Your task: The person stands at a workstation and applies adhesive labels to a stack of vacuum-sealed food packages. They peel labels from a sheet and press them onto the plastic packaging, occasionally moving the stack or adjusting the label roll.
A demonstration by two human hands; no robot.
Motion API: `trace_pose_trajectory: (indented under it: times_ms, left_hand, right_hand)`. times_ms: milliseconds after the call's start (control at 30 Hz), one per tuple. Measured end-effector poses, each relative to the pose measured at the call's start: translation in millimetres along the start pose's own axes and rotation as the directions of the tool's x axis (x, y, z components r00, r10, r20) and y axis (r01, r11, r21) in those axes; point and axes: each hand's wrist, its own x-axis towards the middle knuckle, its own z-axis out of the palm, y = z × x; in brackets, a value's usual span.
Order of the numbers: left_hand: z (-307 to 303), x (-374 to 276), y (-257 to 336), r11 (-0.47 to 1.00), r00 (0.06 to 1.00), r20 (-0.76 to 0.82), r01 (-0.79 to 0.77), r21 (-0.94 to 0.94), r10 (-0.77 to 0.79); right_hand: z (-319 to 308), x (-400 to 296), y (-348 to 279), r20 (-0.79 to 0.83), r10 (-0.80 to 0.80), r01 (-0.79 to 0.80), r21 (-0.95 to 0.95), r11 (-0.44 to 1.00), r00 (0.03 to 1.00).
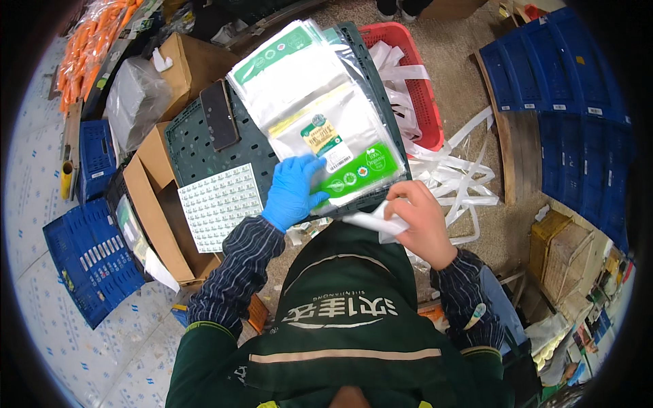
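Observation:
My left hand (294, 191), in a blue glove, rests with spread fingers on the near left part of a clear plastic bag (301, 135) with a green printed band. A label sticker (326, 137) with a barcode sits on that bag, which tops a stack. Bare and bent, my right hand (421, 219) grips a white strip of backing paper (375, 223) by the stack's near right corner. More bags (291, 66) lie beyond, on the dark green crate (194, 158). Left of my gloved hand is a sheet of small printed stickers (220, 206).
A smartphone (219, 115) lies on the crate. Behind its right side, a red basket (431, 112) holds white strips, and more strips (459, 178) trail over the floor. Cardboard boxes (153, 204) and a blue crate (97, 260) stand left; blue crates (556, 66) are stacked at right.

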Motion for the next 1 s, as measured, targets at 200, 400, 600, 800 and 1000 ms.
trace_pose_trajectory:
  times_ms: [200, 400, 600, 800, 1000]
  left_hand:
    - [3, 31, -34, 0.925, 0.998, -0.058, -0.004, -0.38, -0.019]
    - [-87, 42, -22, 0.278, 0.618, -0.396, -0.283, -0.918, -0.679]
    - [-32, -13, 72, 0.083, 0.89, 0.389, 0.418, -0.905, -0.238]
    - [-33, -10, 81, 0.16, 0.946, 0.191, 0.237, -0.958, -0.261]
    - [-59, -10, 57, 0.695, 0.979, 0.121, 0.203, -0.69, -0.165]
  right_hand:
    - [15, 18, -11, 0.262, -0.129, 0.196, -0.248, 0.949, 0.956]
    - [44, 10, 5, -0.06, -0.022, 0.024, 0.024, 0.999, 0.998]
    - [68, -2, 24, 0.143, 0.517, -0.506, 0.532, 0.679, 0.844]
    - [34, 28, 2, -0.123, 0.182, -0.142, 0.276, 0.95, 0.976]
    - [44, 1, -4, 0.121, 0.395, -0.408, 0.421, 0.81, 0.911]
